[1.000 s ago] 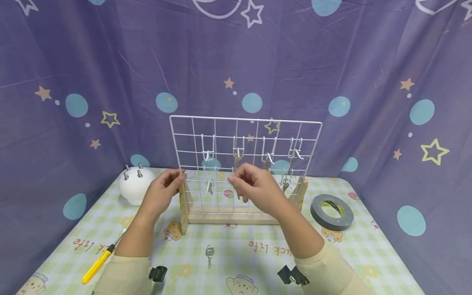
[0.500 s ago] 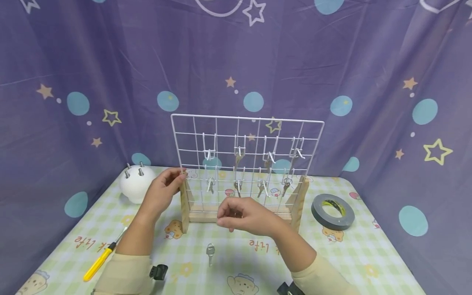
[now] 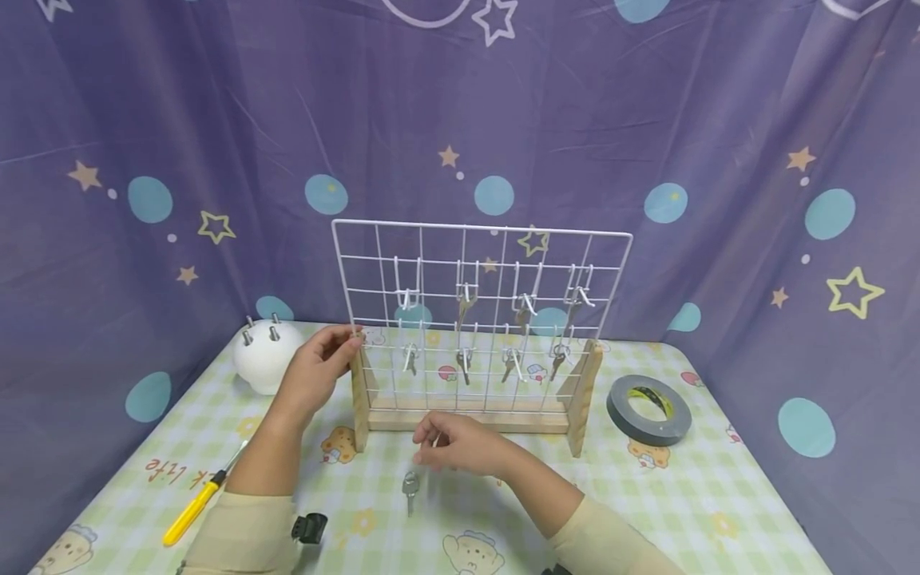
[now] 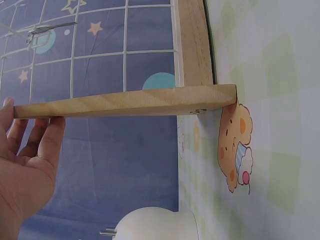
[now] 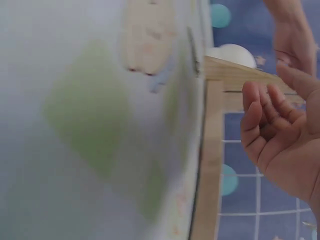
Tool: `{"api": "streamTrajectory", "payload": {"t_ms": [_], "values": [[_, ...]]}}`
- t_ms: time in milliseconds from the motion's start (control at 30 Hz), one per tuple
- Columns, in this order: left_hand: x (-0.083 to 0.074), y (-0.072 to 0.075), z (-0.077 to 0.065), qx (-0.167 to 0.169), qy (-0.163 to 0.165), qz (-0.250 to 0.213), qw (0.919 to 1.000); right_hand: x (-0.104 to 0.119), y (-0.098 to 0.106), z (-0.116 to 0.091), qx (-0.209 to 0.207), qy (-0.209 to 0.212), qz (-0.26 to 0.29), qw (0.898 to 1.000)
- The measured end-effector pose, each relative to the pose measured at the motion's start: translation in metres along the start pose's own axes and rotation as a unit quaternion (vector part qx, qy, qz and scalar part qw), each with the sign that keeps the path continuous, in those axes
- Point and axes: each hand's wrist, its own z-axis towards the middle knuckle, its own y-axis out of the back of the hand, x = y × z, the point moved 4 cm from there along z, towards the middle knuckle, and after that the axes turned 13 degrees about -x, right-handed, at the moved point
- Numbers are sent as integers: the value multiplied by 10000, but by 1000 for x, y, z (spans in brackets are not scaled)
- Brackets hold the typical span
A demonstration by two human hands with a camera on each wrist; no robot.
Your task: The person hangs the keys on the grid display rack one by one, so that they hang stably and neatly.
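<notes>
My left hand (image 3: 316, 369) grips the top of the left wooden side post (image 4: 135, 102) of a key rack, thumb on one face and fingers on the other. The rack carries a white wire grid (image 3: 481, 229) with two rows of white hooks. Keys such as this one (image 3: 465, 367) hang from several hooks, while the upper left hook (image 3: 406, 299) is bare. On the tablecloth in front lies a key (image 3: 410, 484) on a small ring. Just above and right of it is my right hand (image 3: 463, 444), fingers loosely bent and holding nothing, as the right wrist view shows.
A white rounded object (image 3: 264, 359) with metal pegs stands left of the rack. A yellow-handled screwdriver (image 3: 192, 509) lies beside my left forearm. To the right rests a roll of grey tape (image 3: 649, 410). A purple curtain (image 3: 402, 104) surrounds the table.
My right hand has let go of a key at the lower row's hook and come down toward the key on the table. The left hand stays on the post.
</notes>
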Motion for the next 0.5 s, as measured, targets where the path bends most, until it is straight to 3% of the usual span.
{"api": "streamTrajectory", "payload": {"t_ms": [167,500], "values": [[0,1,-1,-6,11,19,10000,-15,-13,2,-134,-413,-122,9990],[0,0,-1,-7,-5,50,10000,-29,-28,6,-105,-612,-707,9956]]}}
